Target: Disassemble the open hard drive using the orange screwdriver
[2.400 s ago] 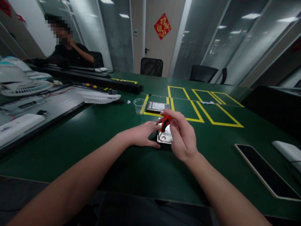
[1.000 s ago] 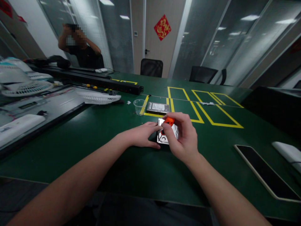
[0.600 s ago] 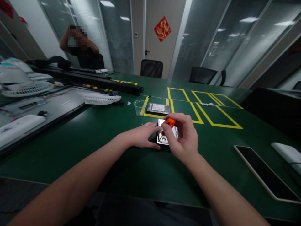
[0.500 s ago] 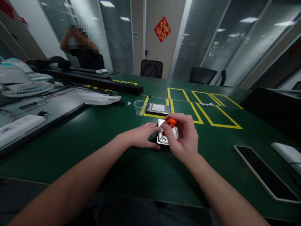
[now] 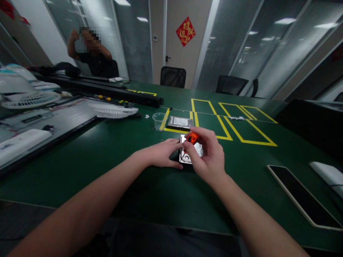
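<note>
A silver hard drive [image 5: 184, 157] lies on the green table [image 5: 150, 192], partly hidden beneath my right hand. My right hand [image 5: 207, 153] is closed round an orange and black screwdriver [image 5: 192, 138], whose thin shaft slants down over the drive's lower left part. Thumb and fingers spread, my left hand [image 5: 164, 153] rests against the drive's left edge. Just behind sits a second hard drive [image 5: 180, 122], label up, inside a yellow taped outline. To its left stands a clear plastic cup [image 5: 159, 122].
At the left are a flat metal panel [image 5: 66, 116], white fan parts [image 5: 114, 111] and a long black bar [image 5: 107, 93]. A phone [image 5: 302, 196] and a white object [image 5: 328, 176] lie at the right. A person [image 5: 93, 57] sits at the far left.
My right hand and the screwdriver's handle have shifted slightly left and up. My left hand has stayed against the drive. The seated person's raised arms have moved a little.
</note>
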`<move>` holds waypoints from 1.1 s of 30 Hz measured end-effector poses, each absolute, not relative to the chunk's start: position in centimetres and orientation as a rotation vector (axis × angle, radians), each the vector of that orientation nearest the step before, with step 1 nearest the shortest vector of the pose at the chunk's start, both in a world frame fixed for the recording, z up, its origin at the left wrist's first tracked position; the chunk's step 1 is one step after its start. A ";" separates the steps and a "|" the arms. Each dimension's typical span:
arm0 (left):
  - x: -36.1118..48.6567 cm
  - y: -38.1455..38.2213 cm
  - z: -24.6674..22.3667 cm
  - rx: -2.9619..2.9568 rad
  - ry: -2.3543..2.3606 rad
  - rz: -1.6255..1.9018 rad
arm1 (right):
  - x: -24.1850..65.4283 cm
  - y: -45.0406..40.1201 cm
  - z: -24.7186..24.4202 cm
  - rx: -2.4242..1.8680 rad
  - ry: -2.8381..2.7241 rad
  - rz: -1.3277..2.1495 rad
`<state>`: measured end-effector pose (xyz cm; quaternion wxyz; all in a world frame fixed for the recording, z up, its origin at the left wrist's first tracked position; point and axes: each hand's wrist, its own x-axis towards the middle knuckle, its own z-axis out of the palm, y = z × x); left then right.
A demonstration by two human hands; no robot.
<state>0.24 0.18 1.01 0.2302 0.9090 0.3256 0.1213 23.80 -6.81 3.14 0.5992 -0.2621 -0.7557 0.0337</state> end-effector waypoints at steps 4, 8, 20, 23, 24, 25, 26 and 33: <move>0.2 0.2 0.9 2.504 0.865 0.357 | 23.7 -6.9 3.2 -0.609 -1.758 0.111; 0.1 0.4 0.7 2.488 0.833 0.380 | 23.6 -7.1 3.5 -0.596 -1.761 0.117; 0.2 0.3 0.7 2.445 0.787 0.447 | 23.4 -7.6 3.9 -0.571 -1.834 0.144; 0.2 0.3 0.7 2.458 0.786 0.445 | 23.5 -7.5 3.8 -0.577 -1.831 0.150; 0.2 0.3 0.7 2.467 0.789 0.439 | 23.5 -7.5 3.8 -0.577 -1.828 0.158; 0.2 0.3 0.7 2.477 0.796 0.427 | 23.6 -7.5 3.8 -0.575 -1.823 0.171; 0.2 0.3 0.8 2.488 0.806 0.411 | 23.6 -7.4 3.8 -0.571 -1.817 0.187; 0.3 0.1 1.5 2.502 0.882 0.312 | 23.8 -7.5 3.7 -0.587 -1.782 0.211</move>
